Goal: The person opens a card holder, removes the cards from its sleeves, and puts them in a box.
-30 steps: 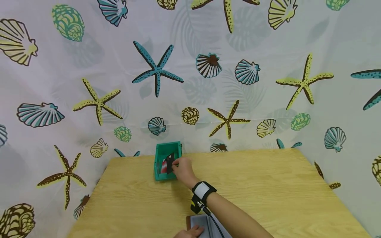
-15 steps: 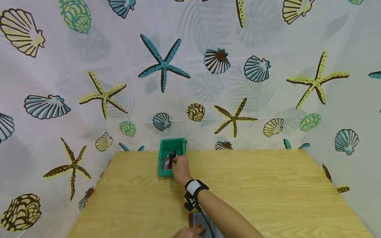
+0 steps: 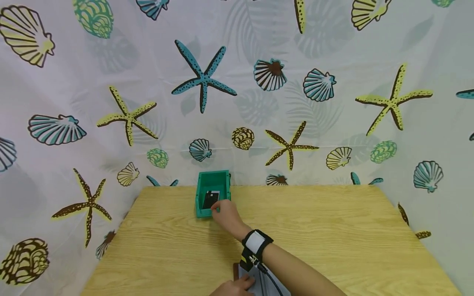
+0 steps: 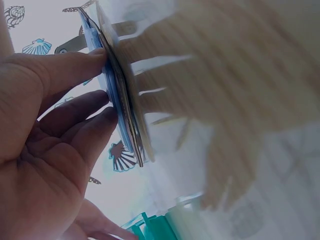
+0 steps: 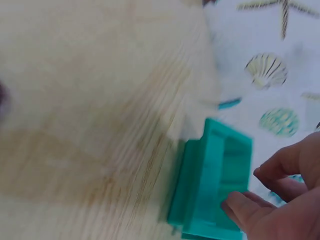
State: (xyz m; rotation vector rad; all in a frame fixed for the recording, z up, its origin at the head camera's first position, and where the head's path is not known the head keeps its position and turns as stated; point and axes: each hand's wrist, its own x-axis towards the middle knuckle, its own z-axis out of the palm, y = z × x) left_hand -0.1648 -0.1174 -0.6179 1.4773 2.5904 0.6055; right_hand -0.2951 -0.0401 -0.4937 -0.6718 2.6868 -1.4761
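Note:
A green box (image 3: 197,201) stands near the far edge of the table. Inside lies a black card (image 3: 210,200), with a pale edge of something showing behind it. My right hand (image 3: 228,216) is at the box's near right rim, thumb and fingertips apart with nothing between them, also seen in the right wrist view. My left hand (image 3: 235,286) rests on a card holder (image 3: 242,271) with clear sleeves and a brown cover, at the table's near edge. The left wrist view shows those fingertips pressing one face of the card holder (image 4: 122,95), seen nearly edge-on.
The wooden table (image 3: 333,230) reaches back to a cloth backdrop (image 3: 237,102) printed with shells and starfish. A wrist camera (image 3: 247,260) with a black cable (image 3: 272,281) hangs over the card holder. My right forearm crosses above it.
The black card has left my right fingers and now lies in the box, covering the red and white card. My right hand has drawn back slightly. My left hand stays on the card holder.

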